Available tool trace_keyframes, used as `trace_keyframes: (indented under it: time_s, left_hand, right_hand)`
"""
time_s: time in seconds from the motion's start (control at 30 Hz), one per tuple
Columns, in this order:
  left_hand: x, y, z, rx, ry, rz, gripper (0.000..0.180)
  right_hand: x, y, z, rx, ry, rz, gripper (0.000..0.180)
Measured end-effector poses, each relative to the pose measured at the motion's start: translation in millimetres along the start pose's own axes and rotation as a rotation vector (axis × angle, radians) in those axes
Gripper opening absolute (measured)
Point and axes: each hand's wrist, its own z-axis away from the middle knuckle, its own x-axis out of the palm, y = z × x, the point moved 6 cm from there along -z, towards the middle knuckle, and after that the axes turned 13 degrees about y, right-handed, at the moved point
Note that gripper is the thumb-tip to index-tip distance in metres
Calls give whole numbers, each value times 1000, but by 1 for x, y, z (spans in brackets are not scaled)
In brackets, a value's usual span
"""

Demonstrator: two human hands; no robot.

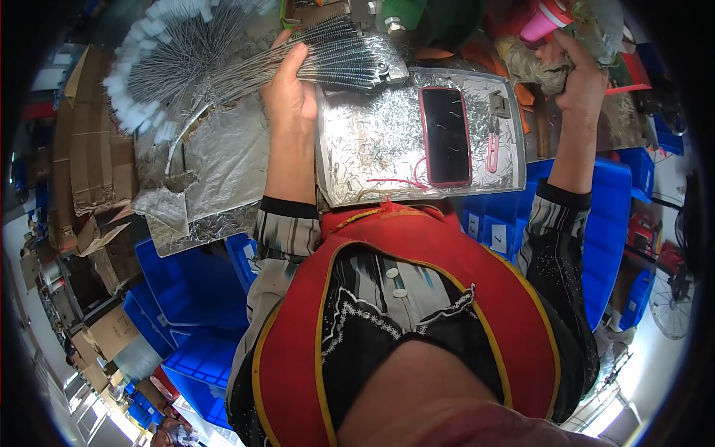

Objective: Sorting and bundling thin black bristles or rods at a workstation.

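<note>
My left hand [292,93] is closed around a thick bundle of twisted-wire brushes [328,59]. Dark spiral bristles show at the bundle's right end, beside a metal machine part. To the left, long thin wires fan out to white tufted tips [123,97]. At the upper right, my right hand [577,78] has its fingers curled at a crumpled clear plastic bag [525,63], just below a pink cup-like thing [544,24]. What those fingers hold is hidden.
A metal tray [350,182] littered with wire clippings holds a phone [445,138] and a pink-handled cutter [493,149]. Plastic sheeting [231,149] covers the bench at left. Blue bins [194,283] stand below the bench on both sides; cardboard [97,141] stands far left.
</note>
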Motion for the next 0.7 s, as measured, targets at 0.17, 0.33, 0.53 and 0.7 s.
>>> trace_keyframes:
  time_s: [0.17,0.33,0.53,0.7]
  left_hand:
    - [1,0,0,6,15,-5,38]
    - [2,1,1,19,10,-18,39]
    - [7,-2,0,9,-4,-11,39]
    - [-5,1,-3,-7,-3,5,39]
  right_hand:
    - [-5,9,-4,117,-25,-85,13]
    - [-8,6,-14,200,-80,-132,15]
    - [2,5,13,-223,105,39,10]
    - [6,40,12,43,54,-190,10]
